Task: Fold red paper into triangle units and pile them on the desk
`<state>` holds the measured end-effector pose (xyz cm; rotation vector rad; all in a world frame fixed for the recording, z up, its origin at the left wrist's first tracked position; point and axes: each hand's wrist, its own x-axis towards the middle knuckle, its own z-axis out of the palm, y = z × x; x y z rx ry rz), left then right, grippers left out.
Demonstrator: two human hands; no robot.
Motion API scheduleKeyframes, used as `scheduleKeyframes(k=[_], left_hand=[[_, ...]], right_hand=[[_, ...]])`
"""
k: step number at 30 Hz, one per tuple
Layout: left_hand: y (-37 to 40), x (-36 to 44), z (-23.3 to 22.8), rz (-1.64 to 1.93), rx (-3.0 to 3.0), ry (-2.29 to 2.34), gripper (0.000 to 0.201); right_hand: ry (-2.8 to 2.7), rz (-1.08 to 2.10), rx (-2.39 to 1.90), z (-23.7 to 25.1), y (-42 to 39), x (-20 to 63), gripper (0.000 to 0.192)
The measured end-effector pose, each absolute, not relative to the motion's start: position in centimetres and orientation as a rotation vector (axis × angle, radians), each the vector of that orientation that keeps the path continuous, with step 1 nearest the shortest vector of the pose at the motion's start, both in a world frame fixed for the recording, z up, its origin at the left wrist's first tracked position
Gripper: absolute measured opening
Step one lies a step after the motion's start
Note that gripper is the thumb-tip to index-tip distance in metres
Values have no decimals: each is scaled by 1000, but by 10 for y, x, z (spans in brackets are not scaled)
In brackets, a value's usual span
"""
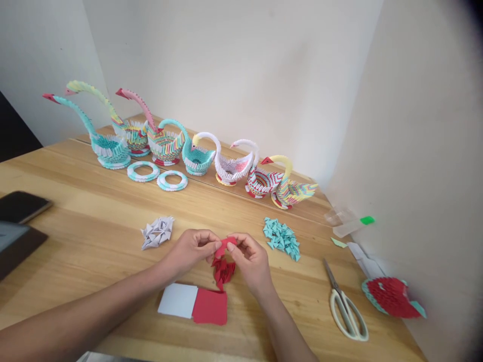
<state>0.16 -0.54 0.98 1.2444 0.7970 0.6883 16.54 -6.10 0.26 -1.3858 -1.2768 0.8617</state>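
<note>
Hands meet over the middle of the pale wooden bench [94,201]: the left hand [190,250] and the right hand [251,259] both have their fingers curled in, pinching a small folded red paper piece [225,245] between the fingertips, held just above the surface. Directly beneath it lies a little heap of folded red paper triangles [223,270], and just in front of that a flat red paper rectangle [210,306] touching a white paper rectangle [178,300].

Left of the hands sits a pile of folded white paper triangles [157,232]; to the right, a pile of folded turquoise paper triangles [282,237]. Cream-handled scissors [345,306] lie further right, near a red and turquoise folded-paper model [392,297]. Along the back wall stands a row of modular paper swans [196,153], with two turquoise and white paper rings [157,176] before them. A dark phone [21,206] rests at the far left edge.
</note>
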Motion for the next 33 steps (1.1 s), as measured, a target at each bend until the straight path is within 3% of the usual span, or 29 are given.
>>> scheduleKeyframes(k=[5, 9, 17, 22, 33], left_hand=[[-6, 0, 9, 703, 1299, 842, 21], [-5, -1, 7, 694, 1301, 907, 23], [-2, -4, 6, 622, 1109, 830, 23], [0, -7, 6, 587, 1071, 801, 26], [2, -4, 5, 625, 1184, 820, 32]], right_hand=[[-1364, 779, -1409, 2, -62, 165, 12], [-1587, 499, -1428, 5, -63, 167, 6], [-2034, -30, -1111, 12, -64, 178, 23], [-2101, -125, -1062, 11, -62, 182, 30], [-2105, -184, -1034, 16, -61, 180, 25]])
